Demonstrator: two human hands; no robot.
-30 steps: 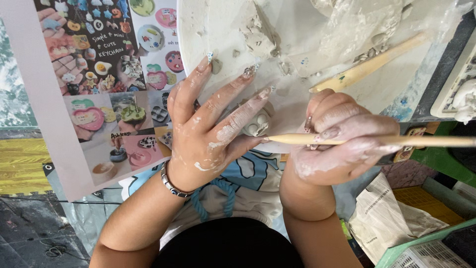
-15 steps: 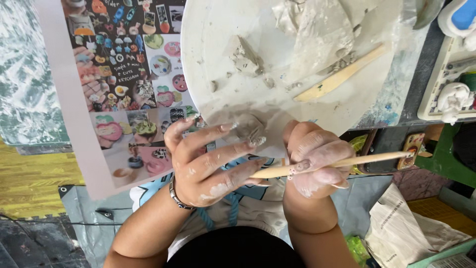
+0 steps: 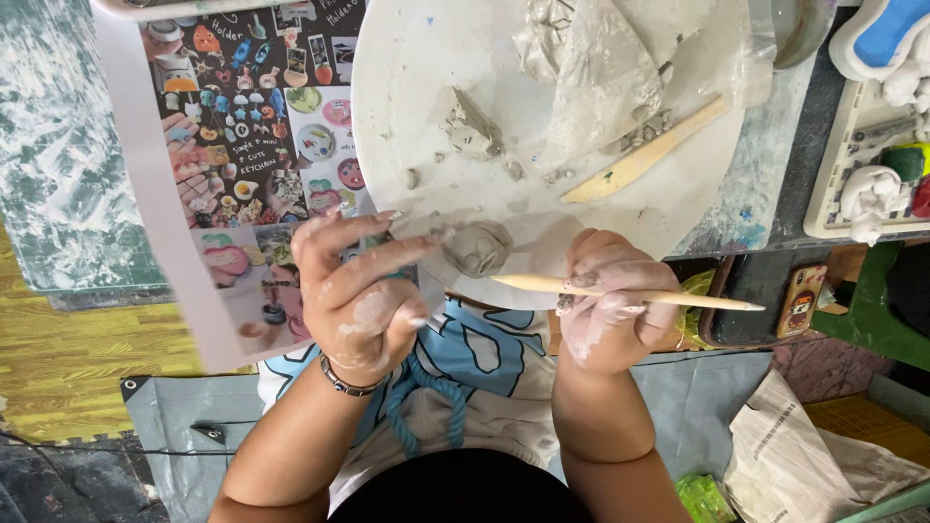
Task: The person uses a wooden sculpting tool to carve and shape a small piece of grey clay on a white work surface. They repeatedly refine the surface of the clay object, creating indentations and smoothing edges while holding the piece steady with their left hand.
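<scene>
The left hand [image 3: 363,291] lay loose-fingered against the small clay piece [image 3: 477,248] at the white board's [image 3: 407,116] near edge while the right hand [image 3: 610,300] clenched a wooden stick [image 3: 630,292], whose point risked gouging the soft clay.

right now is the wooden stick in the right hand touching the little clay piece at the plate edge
Touching. The head view shows the stick's tip meeting the clay piece with no gap, held by the right hand.

The one camera sits on my head, looking steeply down and close over my lap, my forearms and the near edge of the worktop [image 3: 765,194]; no second view.
</scene>
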